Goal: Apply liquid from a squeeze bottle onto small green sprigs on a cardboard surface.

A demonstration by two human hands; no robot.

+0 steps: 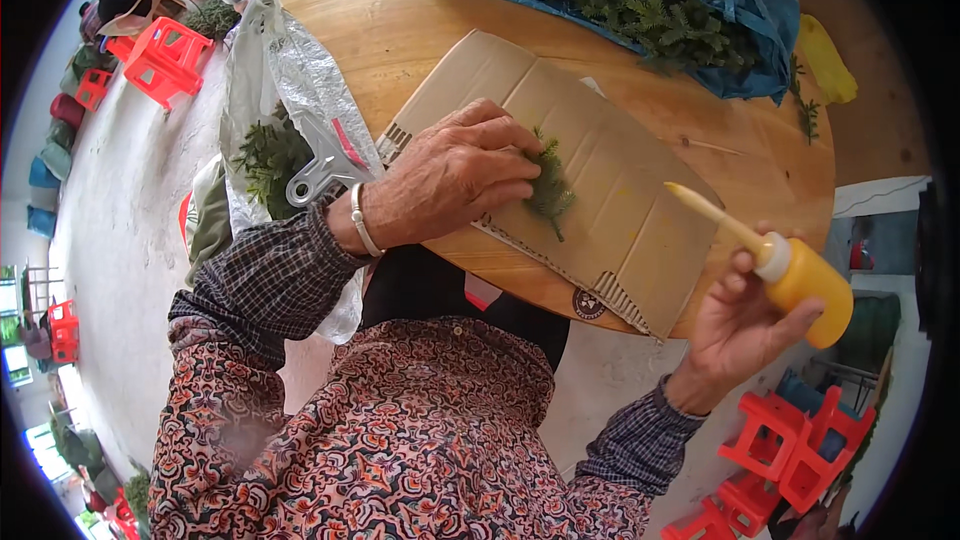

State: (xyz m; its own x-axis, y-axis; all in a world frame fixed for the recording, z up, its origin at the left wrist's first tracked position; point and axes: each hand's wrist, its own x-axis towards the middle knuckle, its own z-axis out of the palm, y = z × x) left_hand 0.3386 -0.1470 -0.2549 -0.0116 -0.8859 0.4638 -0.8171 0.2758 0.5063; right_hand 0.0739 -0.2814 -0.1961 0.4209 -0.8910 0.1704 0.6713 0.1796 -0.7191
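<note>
My left hand (455, 175) is over the piece of cardboard (600, 180), its fingers bent and pressed onto a small green conifer sprig (551, 190). The sprig's lower tip points toward me. In my right hand (745, 325), off the cardboard's right side, is a yellow squeeze bottle (808, 290) with a white collar and a long tapered nozzle. The bottle is tilted, and its nozzle points up and left toward the cardboard. My fingers and thumb are wrapped round its lower side.
A blue bag (770, 30) full of conifer branches (650, 0) lies at the table's far side, beside a yellow cloth-like piece (826, 60). A clear plastic bag with greenery (270, 155) hangs at the left edge, held by a metal clip (325, 165). Red stools (165, 60) stand around.
</note>
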